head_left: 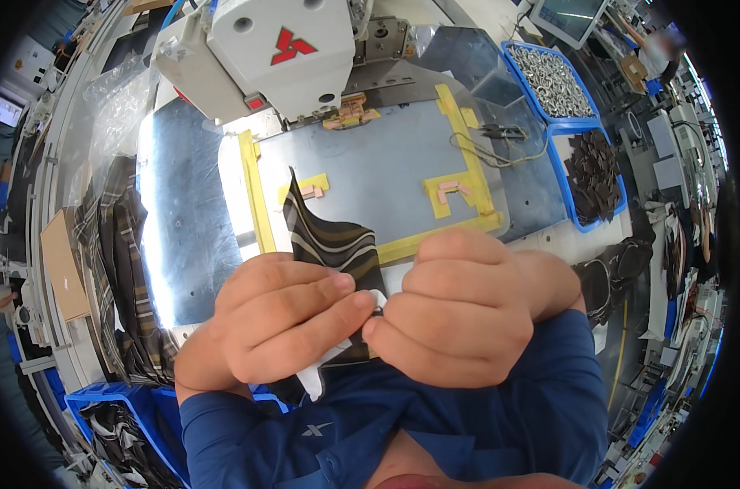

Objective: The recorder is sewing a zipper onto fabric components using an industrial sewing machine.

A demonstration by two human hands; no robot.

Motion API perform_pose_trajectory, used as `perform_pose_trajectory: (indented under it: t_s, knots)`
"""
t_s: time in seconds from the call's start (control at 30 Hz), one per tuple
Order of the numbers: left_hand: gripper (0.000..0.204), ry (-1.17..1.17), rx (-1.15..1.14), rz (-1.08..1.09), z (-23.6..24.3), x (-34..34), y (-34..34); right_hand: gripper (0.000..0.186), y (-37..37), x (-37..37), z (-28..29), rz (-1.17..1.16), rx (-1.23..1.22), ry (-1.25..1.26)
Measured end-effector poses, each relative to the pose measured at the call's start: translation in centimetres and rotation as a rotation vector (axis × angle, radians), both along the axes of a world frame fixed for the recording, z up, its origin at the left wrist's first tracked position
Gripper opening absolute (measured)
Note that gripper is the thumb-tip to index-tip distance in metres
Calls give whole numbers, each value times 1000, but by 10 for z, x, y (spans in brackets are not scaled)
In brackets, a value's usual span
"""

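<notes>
In front of my chest I hold a piece of striped brown, grey and black fabric (337,244) that stands up to a pointed corner beyond my fingers. My left hand (292,318) is closed on it, thumb and fingers pinched together, and a white underside or lining (310,381) hangs out below that hand. Close beside it, my right hand (460,310) is curled with its fingertips pressed together at the fabric's edge. A tiny dark, shiny bit shows between the two hands. What my right fingers grip is mostly hidden.
Beyond my hands stands a white sewing machine (284,57) over a metal plate (345,171) with yellow tape borders. Blue trays at the right hold metal rings (549,81) and dark brown pieces (592,175). Striped fabric (125,269) lies left, above a blue crate (162,416).
</notes>
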State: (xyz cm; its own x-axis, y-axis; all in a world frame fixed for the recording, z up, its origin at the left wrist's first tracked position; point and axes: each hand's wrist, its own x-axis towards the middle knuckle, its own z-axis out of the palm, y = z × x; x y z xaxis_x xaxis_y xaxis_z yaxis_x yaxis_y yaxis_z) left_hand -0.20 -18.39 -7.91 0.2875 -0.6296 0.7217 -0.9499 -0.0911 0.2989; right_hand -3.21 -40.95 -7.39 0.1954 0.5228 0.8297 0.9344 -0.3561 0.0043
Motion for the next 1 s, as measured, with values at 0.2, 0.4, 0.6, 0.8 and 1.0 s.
perform_pose_trajectory:
  t_s: [0.2,0.4,0.6,0.8,1.0]
  knots:
    - [25,155,-9,-42,-4,2,4,14,-5,7,1,103,26,114]
    - [23,204,-65,-83,-4,7,6,22,-11,19,1,154,151,433]
    - [27,364,-101,53,-9,3,5,20,-5,23,-8,146,160,491]
    - [19,1067,-317,315,-34,22,-9,16,3,33,-29,-136,314,1084]
    - [38,1504,-371,259,-91,64,-39,31,-16,88,-75,-435,192,1434]
